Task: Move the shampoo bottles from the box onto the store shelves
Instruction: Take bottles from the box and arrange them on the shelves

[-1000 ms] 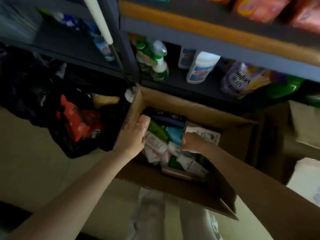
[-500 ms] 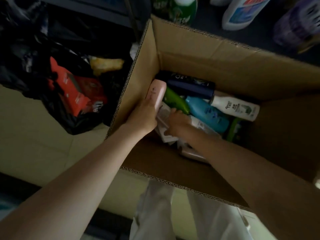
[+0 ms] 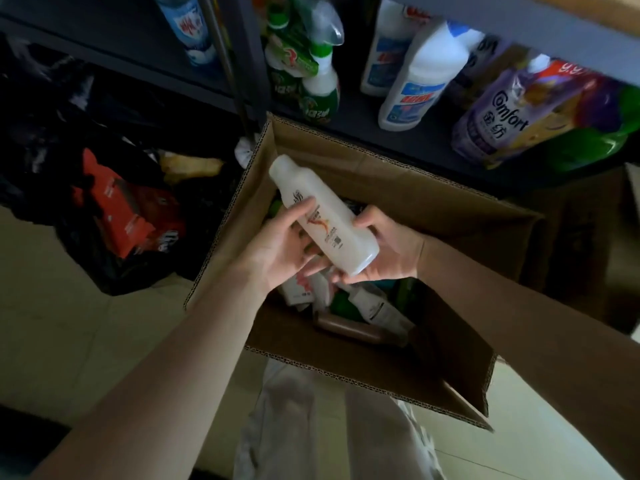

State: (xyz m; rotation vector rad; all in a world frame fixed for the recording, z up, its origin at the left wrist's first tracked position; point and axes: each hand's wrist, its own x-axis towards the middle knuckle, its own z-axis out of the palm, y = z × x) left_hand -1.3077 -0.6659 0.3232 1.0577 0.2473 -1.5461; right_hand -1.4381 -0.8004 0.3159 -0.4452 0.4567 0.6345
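Bottle (image 3: 322, 216) held above box (image 3: 398, 188) between left hand (image 3: 277, 251) and right hand (image 3: 388, 247); shelf (image 3: 398, 133) behind box, bag (image 3: 114, 209) left.

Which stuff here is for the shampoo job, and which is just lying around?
For the job:
white shampoo bottle, held by left hand and right hand
cardboard box
shelf

Just lying around:
black bag
red packets
purple Comfort pouch

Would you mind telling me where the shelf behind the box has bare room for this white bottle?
The white bottle is over the box. Bare shelf board shows between the green spray bottles and the white cleaner bottle, along the front edge. Farther right is crowded: the purple Comfort pouch fills it.
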